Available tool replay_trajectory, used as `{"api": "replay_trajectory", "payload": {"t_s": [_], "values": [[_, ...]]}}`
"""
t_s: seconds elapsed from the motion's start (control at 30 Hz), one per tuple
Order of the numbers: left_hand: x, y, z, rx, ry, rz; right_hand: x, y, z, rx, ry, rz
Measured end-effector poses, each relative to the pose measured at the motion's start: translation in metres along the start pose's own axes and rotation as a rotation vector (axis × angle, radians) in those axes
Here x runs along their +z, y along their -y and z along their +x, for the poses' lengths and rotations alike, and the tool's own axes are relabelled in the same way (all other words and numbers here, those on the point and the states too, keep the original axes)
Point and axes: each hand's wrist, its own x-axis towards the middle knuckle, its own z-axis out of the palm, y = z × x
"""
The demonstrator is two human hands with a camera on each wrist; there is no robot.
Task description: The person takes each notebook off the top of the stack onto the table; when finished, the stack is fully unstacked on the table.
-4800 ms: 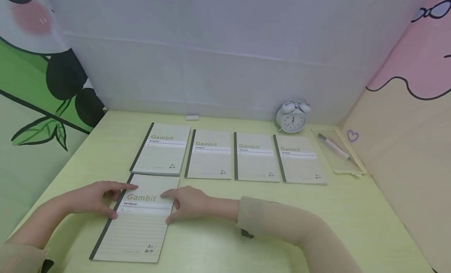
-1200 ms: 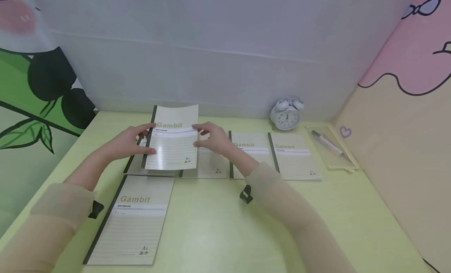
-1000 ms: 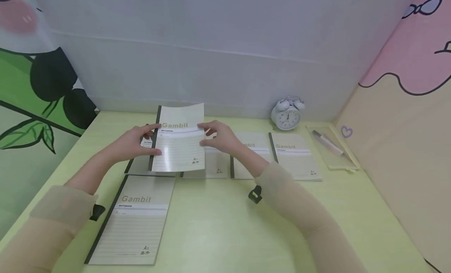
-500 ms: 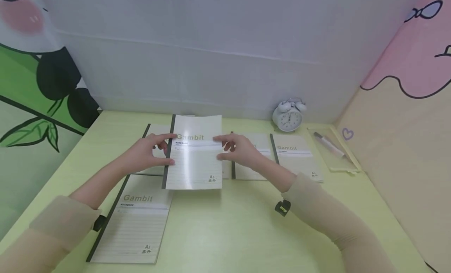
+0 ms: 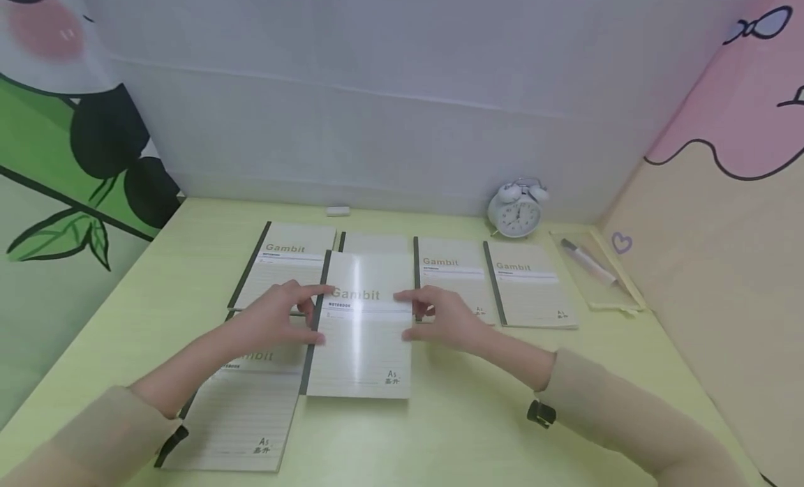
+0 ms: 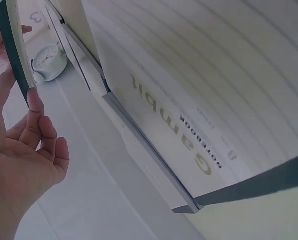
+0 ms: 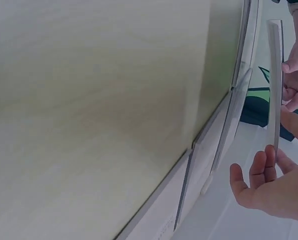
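Note:
Between both hands, a pale Gambit notebook (image 5: 364,354) with a dark spine is held above the table, front cover facing up. My left hand (image 5: 273,323) pinches its spine edge between thumb and fingers; my right hand (image 5: 449,319) pinches the opposite edge. Both wrist views catch it edge-on, a gap showing between the notebook (image 7: 274,90) and the tabletop. Below the left forearm lies another notebook (image 5: 232,424), partly covered by it. A row of matching notebooks runs behind: one at left (image 5: 289,257), one mostly hidden by the held one, and two farther right (image 5: 452,278).
A white twin-bell alarm clock (image 5: 516,211) stands at the back right. Beside it a flat clear case (image 5: 603,291) contains a pen (image 5: 587,261). A small white block (image 5: 338,211) lies near the back edge. Painted walls flank the yellow table (image 5: 502,417).
One notebook was lifted from the back left, carried right, then brought toward the front. Earlier both hands were at the front-left notebook, which stays there. The small white block is visible again.

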Motion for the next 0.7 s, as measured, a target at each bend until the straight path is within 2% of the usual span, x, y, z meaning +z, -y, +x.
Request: {"api": "replay_trajectory", "payload": {"t_s": [0.23, 0.5, 0.7], "values": [[0.023, -0.003, -0.012, -0.017, 0.037, 0.031, 0.018, -0.008, -0.024, 0.055, 0.027, 0.016], [0.042, -0.007, -0.027, -0.040, 0.067, 0.073, 0.035, -0.017, -0.040, 0.004, 0.082, -0.034], [0.049, -0.011, -0.037, -0.052, 0.089, 0.071, 0.042, -0.020, -0.046, -0.028, 0.106, -0.069]]}}
